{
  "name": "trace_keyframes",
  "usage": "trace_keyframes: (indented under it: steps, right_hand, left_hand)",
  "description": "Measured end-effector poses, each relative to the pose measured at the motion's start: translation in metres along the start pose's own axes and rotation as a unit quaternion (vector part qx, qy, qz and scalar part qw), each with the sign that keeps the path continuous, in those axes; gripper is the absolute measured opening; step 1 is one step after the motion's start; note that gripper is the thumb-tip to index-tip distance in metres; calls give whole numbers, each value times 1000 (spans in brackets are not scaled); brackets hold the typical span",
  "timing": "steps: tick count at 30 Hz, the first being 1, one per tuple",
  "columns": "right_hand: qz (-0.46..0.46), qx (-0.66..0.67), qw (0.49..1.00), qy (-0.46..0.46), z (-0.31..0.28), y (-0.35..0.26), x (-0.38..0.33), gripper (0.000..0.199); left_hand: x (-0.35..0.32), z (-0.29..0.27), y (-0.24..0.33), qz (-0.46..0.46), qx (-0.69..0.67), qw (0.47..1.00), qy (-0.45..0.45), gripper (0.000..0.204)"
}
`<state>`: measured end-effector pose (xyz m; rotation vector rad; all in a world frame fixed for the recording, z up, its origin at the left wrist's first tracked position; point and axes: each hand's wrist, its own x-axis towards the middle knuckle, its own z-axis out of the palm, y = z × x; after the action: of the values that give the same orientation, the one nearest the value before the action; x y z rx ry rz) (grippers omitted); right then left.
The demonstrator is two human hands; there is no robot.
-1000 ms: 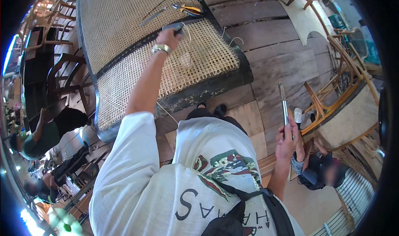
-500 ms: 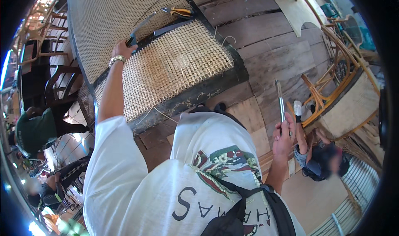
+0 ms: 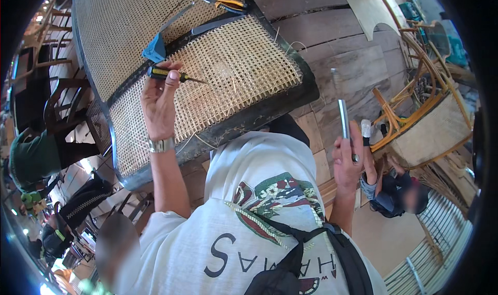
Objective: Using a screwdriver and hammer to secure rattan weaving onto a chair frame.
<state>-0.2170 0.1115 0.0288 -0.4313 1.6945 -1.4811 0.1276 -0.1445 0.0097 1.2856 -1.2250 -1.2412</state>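
Above the woven cane panel [image 3: 207, 82] at upper centre, the left hand [image 3: 158, 100] is gripping a pointed awl [image 3: 174, 75] while the right hand [image 3: 348, 162] is clasping a metal blade [image 3: 343, 117], probably needing careful aim between strands.

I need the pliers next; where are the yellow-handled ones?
In the head view, the yellow-handled pliers lie at the top centre on the woven cane panel, beyond the left hand.

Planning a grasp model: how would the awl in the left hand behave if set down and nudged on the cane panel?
The awl looks stiff: a thin metal spike in a thick black-and-yellow handle. Its rounded handle would probably roll on a smooth surface, though the open weave of the cane panel may catch the tip. It seems light, since the left hand holds it with fingertips alone.
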Motion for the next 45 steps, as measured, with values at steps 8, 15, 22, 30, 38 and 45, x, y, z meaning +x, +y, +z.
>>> trace_keyframes:
  steps: [8,15,22,30,38,45]
  right_hand:
    - [-3,66,991,-117,29,-14,47,44]
    - [32,57,980,-190,24,-21,73,42]
    - [71,-40,975,-207,19,-16,43,40]
    - [148,-42,960,-235,39,-12,30,41]
    - [81,-145,903,-396,71,-20,26,42]
    - [68,-169,894,-409,90,-20,26,40]
  left_hand:
    - [-39,64,-2,-13,-130,991,-22,24]
    - [-10,83,-9,25,-59,998,-4,22]
    - [-13,72,3,4,-74,995,-70,21]
    - [-12,68,-7,-11,6,997,-74,22]
    - [-13,64,-4,-13,6,996,-89,21]
    - [-3,50,-10,-17,37,998,-51,16]
